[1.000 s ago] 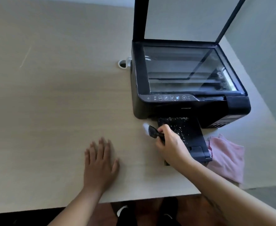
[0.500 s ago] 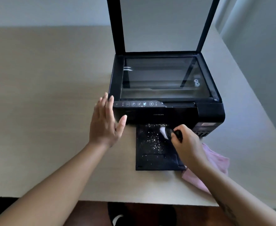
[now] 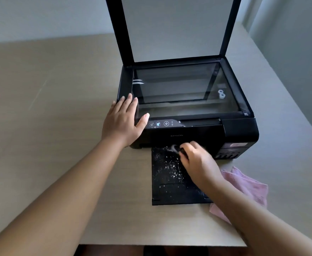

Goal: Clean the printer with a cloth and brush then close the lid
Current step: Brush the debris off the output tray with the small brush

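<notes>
A black printer [image 3: 240, 130] stands on the wooden table with its lid [image 3: 175, 28] raised upright above the scanner glass [image 3: 184, 89]. Its black output tray [image 3: 166, 193] sticks out toward me and is speckled with white dust. My right hand [image 3: 197, 161] is closed around a small black brush [image 3: 175, 149] whose white bristles touch the back of the tray, blurred by motion. My left hand [image 3: 123, 121] lies flat, fingers apart, on the printer's front left corner. A pink cloth [image 3: 247, 183] lies on the table to the right of the tray, partly under my right forearm.
The table's near edge [image 3: 151, 245] runs just below the tray, and its right edge slants away past the printer. A grey wall [image 3: 289, 52] stands to the right. Bare tabletop [image 3: 40, 108] stretches to the left of the printer.
My left hand rose from the tabletop and came to rest on the printer's front left corner. My right hand carried the brush from the tray's left side up to its back edge.
</notes>
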A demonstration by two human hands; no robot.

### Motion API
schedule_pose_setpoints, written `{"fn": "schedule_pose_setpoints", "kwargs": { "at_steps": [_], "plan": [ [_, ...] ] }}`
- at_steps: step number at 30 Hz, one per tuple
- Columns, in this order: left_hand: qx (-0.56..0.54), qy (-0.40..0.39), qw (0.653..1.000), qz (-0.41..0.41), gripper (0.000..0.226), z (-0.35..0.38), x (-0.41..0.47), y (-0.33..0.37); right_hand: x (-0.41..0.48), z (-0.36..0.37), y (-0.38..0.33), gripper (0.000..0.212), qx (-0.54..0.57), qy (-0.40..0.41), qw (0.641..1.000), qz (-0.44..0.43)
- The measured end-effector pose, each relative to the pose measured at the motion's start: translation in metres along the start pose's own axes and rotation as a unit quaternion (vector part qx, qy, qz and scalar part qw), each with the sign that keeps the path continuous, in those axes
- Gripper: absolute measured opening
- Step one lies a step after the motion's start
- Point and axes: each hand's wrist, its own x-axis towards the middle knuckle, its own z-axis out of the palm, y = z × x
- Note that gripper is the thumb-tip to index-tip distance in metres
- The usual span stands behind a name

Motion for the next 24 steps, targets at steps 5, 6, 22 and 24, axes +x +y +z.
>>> {"fn": "schedule_pose_setpoints", "kwargs": {
  "at_steps": [5, 6, 22, 24],
  "plan": [
    [-0.007, 0.019, 1.000, -0.004, 0.081, 0.003, 0.003, -0.002, 0.001, 0.004, -0.012, 0.014, 0.002, -0.019, 0.999, 0.032],
    [-0.008, 0.017, 1.000, 0.000, 0.081, 0.003, 0.003, -0.002, 0.002, 0.006, -0.014, 0.013, 0.007, -0.010, 0.999, 0.037],
    [-0.030, 0.040, 0.999, 0.000, 0.081, 0.008, 0.003, -0.002, 0.007, 0.030, -0.051, 0.016, 0.060, -0.003, 0.996, 0.070],
    [-0.034, 0.038, 0.999, 0.000, 0.081, 0.008, 0.004, -0.003, 0.010, 0.030, -0.054, 0.017, 0.068, 0.014, 0.994, 0.084]
  ]
}}
